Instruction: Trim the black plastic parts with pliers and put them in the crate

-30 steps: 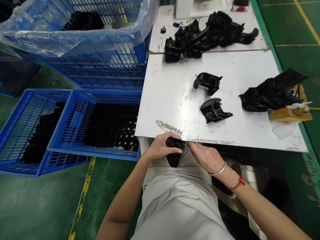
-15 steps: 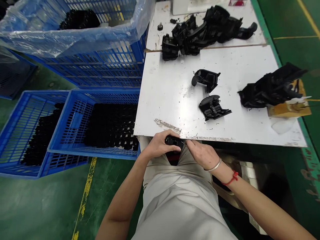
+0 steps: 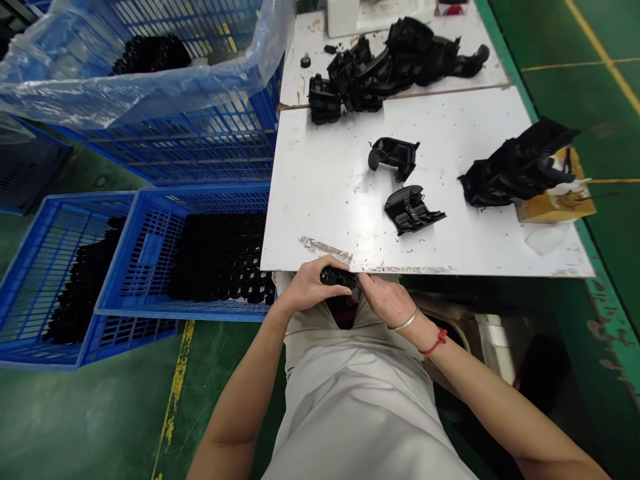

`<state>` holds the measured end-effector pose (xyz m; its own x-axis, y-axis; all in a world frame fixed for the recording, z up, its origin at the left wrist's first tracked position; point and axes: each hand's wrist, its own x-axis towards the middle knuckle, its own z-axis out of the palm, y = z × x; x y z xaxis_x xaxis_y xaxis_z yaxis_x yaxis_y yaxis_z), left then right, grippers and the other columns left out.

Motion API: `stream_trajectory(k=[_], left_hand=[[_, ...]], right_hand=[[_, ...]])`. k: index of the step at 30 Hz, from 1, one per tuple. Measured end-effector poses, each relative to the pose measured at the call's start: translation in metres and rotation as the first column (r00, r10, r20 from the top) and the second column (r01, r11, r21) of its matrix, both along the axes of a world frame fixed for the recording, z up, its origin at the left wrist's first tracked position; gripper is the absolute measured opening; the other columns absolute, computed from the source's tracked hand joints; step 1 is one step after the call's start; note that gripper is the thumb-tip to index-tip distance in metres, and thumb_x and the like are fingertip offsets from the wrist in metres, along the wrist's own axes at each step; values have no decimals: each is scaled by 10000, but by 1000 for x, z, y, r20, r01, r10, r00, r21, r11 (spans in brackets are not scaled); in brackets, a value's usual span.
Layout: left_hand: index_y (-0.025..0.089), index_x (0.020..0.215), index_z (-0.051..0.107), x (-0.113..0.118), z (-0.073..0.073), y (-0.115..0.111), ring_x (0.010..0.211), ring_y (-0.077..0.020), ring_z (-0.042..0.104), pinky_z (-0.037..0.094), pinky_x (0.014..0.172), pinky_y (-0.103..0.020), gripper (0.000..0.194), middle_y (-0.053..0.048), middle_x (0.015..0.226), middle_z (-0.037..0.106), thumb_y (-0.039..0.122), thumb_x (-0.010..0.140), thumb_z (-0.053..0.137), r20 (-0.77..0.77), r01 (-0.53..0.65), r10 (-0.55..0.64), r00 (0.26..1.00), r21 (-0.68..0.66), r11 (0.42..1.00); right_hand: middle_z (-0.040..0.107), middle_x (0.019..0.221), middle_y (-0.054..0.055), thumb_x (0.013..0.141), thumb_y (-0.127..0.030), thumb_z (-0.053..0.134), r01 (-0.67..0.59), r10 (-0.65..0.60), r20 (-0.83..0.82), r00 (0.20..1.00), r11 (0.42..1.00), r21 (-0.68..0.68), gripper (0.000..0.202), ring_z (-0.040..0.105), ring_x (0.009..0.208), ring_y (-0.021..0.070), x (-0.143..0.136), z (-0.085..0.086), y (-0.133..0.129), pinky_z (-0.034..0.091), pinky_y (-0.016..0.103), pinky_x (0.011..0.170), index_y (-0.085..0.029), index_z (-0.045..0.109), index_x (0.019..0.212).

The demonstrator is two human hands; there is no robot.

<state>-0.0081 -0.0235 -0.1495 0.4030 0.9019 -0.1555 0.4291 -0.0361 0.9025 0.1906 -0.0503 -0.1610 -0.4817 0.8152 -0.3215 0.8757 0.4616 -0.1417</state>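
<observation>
My left hand (image 3: 307, 287) is closed around a black plastic part (image 3: 336, 276) at the table's front edge, thumb on the near side and fingers on the far side. My right hand (image 3: 389, 300) is at the part's right end, its fingers pinched together; whatever they hold is hidden. On the white table (image 3: 330, 193) beyond my hands lie two loose black plastic parts, a curved one (image 3: 395, 157) and a broader one (image 3: 413, 209). Small black shavings are scattered around them.
A pile of black parts (image 3: 385, 67) covers the table's far end. More parts (image 3: 515, 167) lean against a yellow box (image 3: 560, 200) at the right. To the left stand blue crates (image 3: 180, 308) of black parts and a plastic-lined blue crate (image 3: 175, 147).
The whole view has shifted slightly, so the table and its parts appear further left. My right hand has tilted a little beside the part; my left hand keeps its hold.
</observation>
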Motion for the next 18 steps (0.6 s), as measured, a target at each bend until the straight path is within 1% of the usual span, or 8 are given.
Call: stream_trajectory(k=[5,8,18], left_hand=[[198,1009,643,-1,0,0,1016,-237,636,509,857,-309,432,-65,1066,683,452,680,760,0,33,-33,999,-3,999],[195,1008,640,-1,0,0,1031,-238,634,502,876,-315,426,-70,1073,683,444,685,760,10,44,-44,999,0,999],[192,1002,649,-1,1,2,1006,-234,642,504,861,-309,414,-66,1044,693,422,679,770,9,37,-37,999,-1,999]], right_hand=[[646,886,76,924,-129,342,-43,45,28,999,997,-64,252,596,657,172,8,2,-1,168,285,469,-165,519,1098],[647,871,76,918,-130,346,-55,58,30,998,995,-87,249,579,639,166,10,1,0,173,281,471,-161,518,1094],[646,823,79,928,-163,341,-55,53,-41,998,998,-44,233,586,638,160,7,-6,5,172,283,469,-157,531,1062]])
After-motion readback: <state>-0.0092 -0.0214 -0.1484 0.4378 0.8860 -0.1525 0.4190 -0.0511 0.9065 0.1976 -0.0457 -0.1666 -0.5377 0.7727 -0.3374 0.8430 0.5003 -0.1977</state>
